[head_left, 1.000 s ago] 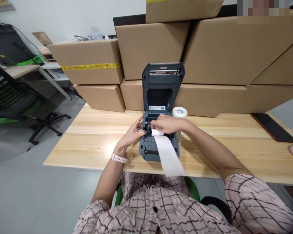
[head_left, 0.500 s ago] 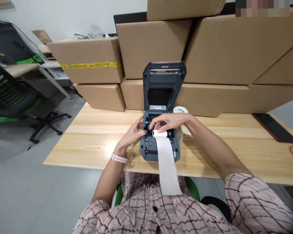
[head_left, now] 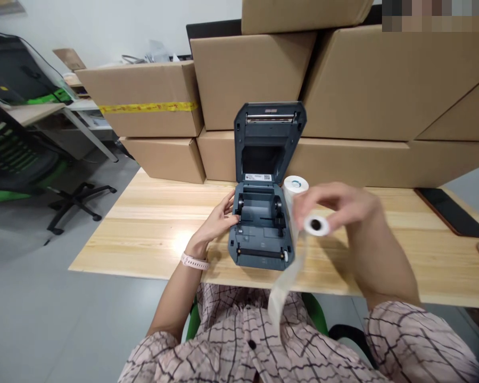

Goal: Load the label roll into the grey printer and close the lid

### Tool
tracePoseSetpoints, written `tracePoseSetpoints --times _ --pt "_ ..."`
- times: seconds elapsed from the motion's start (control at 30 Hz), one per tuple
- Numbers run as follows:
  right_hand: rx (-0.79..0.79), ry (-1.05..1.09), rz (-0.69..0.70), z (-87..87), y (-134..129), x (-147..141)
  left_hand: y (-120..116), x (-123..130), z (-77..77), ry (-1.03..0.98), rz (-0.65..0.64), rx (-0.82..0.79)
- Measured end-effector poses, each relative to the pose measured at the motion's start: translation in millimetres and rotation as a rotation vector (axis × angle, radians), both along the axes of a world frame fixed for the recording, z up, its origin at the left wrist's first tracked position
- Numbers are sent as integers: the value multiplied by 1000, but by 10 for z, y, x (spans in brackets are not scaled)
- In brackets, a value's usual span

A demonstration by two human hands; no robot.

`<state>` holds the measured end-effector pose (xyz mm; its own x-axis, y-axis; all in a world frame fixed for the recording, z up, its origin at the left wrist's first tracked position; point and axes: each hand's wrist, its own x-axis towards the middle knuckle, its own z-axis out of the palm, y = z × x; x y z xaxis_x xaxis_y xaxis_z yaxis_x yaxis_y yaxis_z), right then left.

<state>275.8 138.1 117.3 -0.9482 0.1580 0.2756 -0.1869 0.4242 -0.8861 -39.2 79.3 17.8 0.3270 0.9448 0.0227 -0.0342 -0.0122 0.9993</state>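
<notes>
A dark grey label printer (head_left: 259, 231) stands on the wooden table with its lid (head_left: 265, 139) raised and its roll bay bare. My left hand (head_left: 219, 219) grips the printer's left side, thumb on the rim and fingers along the outside. Right of the printer, my right hand (head_left: 343, 205), blurred by motion, holds a small white paper roll (head_left: 316, 225) with its dark core facing me. A strip of paper (head_left: 281, 298) trails from that roll over the table edge to my shirt. A larger white roll (head_left: 296, 184) stands just behind my right hand.
Cardboard boxes (head_left: 251, 80) are stacked along the table's back, close behind the raised lid. A dark flat device (head_left: 453, 211) lies at the right on the wooden table (head_left: 143, 234). An office chair (head_left: 19, 143) stands on the floor at the left.
My right hand has lifted the small paper roll out of the printer's bay and carried it right, its strip trailing. My left hand stays on the printer's side.
</notes>
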Motion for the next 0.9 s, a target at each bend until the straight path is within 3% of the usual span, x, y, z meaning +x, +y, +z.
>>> tracePoseSetpoints --times 0.07,0.17,0.23,0.3,0.43,0.53,0.63,0.73,0.9 --pt "18 49 -89 29 -176 447 -12 4 17 5 -2 3" --pt "76 -170 -592 -62 -359 1010 -23 11 42 -4 -10 9" --pt "54 -353 -862 -207 -377 1215 -21 11 44 -11 -12 6" --pt "-34 -459 -973 -397 -313 1275 -9 6 29 -4 -11 6" --pt "-187 -401 -991 -773 -86 1151 18 -8 -6 39 1 10" --pt "-252 -368 -931 -896 27 1050 16 -9 -2 51 17 0" --pt "-234 -409 -881 -844 75 1019 1 -9 15 40 12 -23" --pt "-176 -361 -948 -737 153 970 -5 -12 21 26 3 -35" --pt "-131 -319 -948 -714 430 612 -6 -14 16 18 -3 -22"
